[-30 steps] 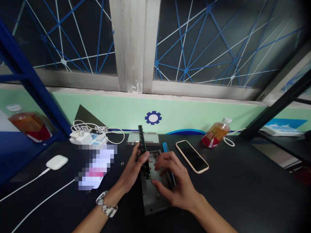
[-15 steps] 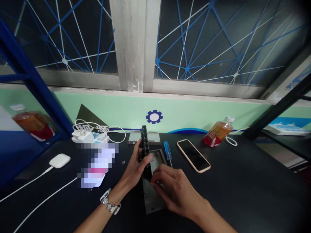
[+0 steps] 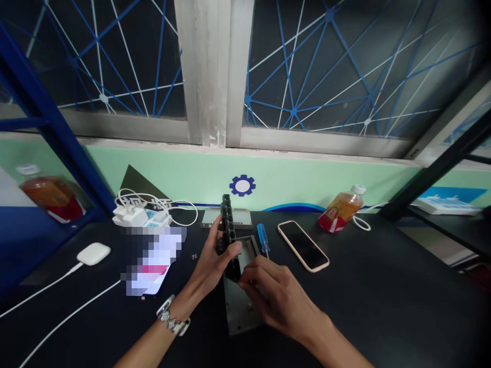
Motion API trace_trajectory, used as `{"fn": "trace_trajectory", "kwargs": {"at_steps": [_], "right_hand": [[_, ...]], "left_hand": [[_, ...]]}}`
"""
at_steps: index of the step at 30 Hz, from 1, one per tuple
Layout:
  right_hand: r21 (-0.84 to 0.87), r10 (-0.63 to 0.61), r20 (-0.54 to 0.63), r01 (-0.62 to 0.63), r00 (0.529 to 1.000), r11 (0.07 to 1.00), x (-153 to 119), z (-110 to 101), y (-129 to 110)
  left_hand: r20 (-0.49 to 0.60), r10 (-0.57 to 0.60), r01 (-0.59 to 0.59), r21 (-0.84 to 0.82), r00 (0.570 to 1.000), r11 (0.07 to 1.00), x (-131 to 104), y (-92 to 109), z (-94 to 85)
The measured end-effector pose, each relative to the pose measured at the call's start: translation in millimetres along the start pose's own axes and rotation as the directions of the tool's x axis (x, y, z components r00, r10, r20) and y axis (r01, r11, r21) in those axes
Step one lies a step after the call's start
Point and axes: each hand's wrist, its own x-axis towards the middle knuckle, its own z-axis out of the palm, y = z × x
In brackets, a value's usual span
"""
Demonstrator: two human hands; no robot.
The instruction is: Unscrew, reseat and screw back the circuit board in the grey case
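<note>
While the left hand (image 3: 212, 263) grasps a circuit board (image 3: 229, 227) tilted above a metal case (image 3: 242, 313), the right hand (image 3: 282, 294) bunches its fingers at the board's near end; whether they grip anything cannot be told. Beyond, toward the worktop's (image 3: 383, 296) back edge, lie a screwdriver (image 3: 262, 237) and a phone (image 3: 304, 246).

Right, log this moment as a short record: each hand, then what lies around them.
Left hand: grips a black strip-shaped part, slanted over the metal tray
Right hand: fingers drawn together at the part's near end; exact contact hidden
Right of tray: blue-handled screwdriver, phone in a pale case, drink bottle
Left of tray: small metal bits, rounded white case
Beyond tray: flat metal plate
</note>
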Motion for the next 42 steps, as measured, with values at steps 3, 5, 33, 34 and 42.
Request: {"fn": "trace_trajectory", "kwargs": {"at_steps": [3,5,33,34,42], "right_hand": [[-0.021,-0.042,0.017,0.042,0.999,0.999,0,1,0],[-0.015,-0.054,0.005,0.054,0.999,0.998,0,0,0],[0.007,-0.049,-0.021,0.049,0.999,0.999,1,5,0],[0.019,-0.028,-0.035,0.029,0.999,0.999,1,5,0],[0.138,-0.071,-0.067,0.08,0.995,0.987,-5,10,-1]], "left_hand": [[-0.003,-0.003,0.003,-0.02,1.0,1.0,0,1,-0.3],[-0.008,0.003,-0.003,-0.023,1.0,1.0,0,1,-0.4],[0.002,-0.061,0.061,-0.094,0.998,0.994,-1,0,-3.3],[-0.004,-0.055,0.054,-0.093,0.999,0.994,-1,0,-3.4],[0.164,-0.02,0.064,-0.263,0.986,0.963,-5,-5,-5.5]]}}
